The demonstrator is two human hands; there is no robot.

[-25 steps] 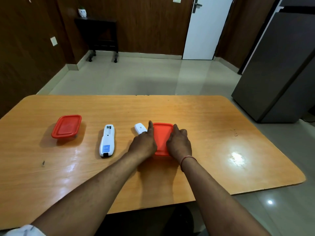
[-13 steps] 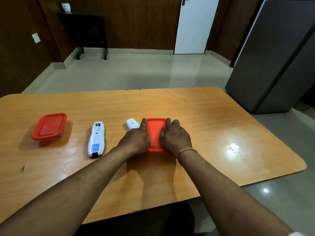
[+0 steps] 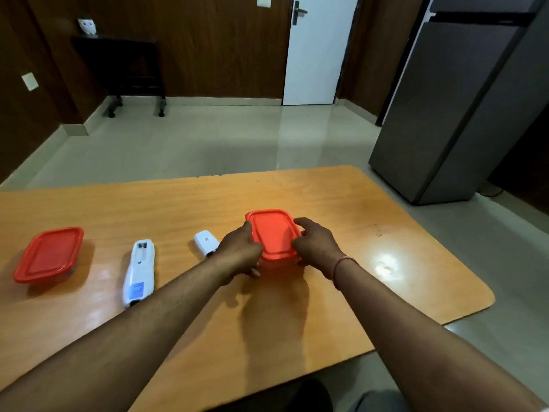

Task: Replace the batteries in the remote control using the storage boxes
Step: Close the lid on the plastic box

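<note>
A storage box with a red lid (image 3: 271,233) stands mid-table. My left hand (image 3: 239,251) grips its left side and my right hand (image 3: 315,245) grips its right side, fingers curled round the lid's edge. The near wall of the box is hidden behind my hands. A white remote control (image 3: 139,272) lies face down to the left, its battery bay uncovered. Its small white battery cover (image 3: 205,242) lies next to my left hand. A second red-lidded storage box (image 3: 49,254) sits shut at the far left.
The orange wooden table (image 3: 386,233) has a rounded right corner. A grey refrigerator (image 3: 457,108) stands beyond it to the right. A white door (image 3: 318,49) and a dark side table (image 3: 118,60) are against the far wall.
Both hands slid from on top of the lid to the box's sides, uncovering more of the lid. The camera view shifted; the remote, cover and left box stayed put.
</note>
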